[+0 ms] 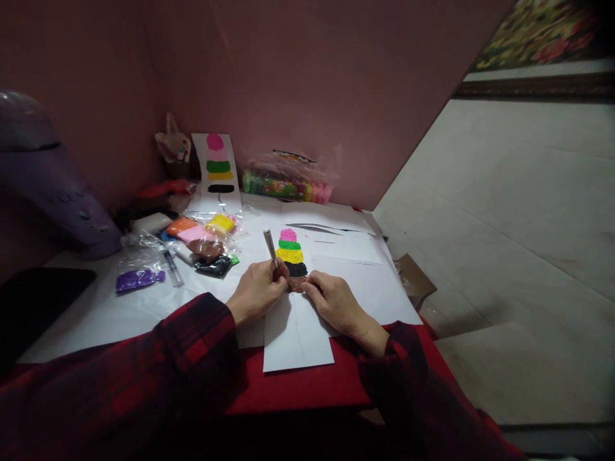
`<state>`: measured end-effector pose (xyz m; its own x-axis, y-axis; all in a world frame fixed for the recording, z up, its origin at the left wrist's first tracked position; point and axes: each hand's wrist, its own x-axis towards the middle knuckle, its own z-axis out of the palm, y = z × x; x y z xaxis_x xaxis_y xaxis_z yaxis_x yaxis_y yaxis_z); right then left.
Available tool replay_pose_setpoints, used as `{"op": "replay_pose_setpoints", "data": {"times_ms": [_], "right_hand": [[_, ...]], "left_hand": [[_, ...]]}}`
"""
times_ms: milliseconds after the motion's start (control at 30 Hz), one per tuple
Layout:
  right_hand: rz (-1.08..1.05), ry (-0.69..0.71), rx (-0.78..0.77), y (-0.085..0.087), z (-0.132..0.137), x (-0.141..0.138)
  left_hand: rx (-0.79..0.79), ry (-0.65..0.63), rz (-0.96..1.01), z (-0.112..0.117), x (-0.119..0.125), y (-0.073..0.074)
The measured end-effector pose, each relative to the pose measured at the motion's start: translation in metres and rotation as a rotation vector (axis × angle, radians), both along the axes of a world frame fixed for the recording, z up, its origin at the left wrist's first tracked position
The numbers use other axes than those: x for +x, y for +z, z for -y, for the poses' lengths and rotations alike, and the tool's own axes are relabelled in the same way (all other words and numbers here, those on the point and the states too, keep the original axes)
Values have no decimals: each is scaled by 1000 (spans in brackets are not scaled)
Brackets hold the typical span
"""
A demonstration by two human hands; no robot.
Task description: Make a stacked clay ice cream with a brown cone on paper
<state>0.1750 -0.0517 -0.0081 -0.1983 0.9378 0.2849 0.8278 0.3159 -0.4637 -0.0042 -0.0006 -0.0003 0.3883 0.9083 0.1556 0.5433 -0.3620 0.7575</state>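
Observation:
My left hand (257, 292) is closed round a white pen-like tool (270, 246), its tip down at the brown patch (296, 284) on a white sheet (295, 333). My right hand (334, 301) rests on the sheet with fingertips pinched at the same brown patch. Above the patch, stacked bands of pink, green, yellow and black clay (291, 251) fill a drawing on the sheet.
Packets of coloured clay (202, 238) lie at the left, with a purple packet (139, 279) nearer. A finished sample card (217, 169) leans against the pink wall beside a clay box (286, 186). More white sheets (341, 237) lie at the right. A purple object (52, 186) stands far left.

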Motion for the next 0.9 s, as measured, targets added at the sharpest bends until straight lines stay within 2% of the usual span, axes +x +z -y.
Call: {"op": "replay_pose_setpoints", "data": {"times_ms": [900], "right_hand": [[-26,8,-1,1,0,-1]], "left_hand": [[20,-5,15,2,0,1]]}}
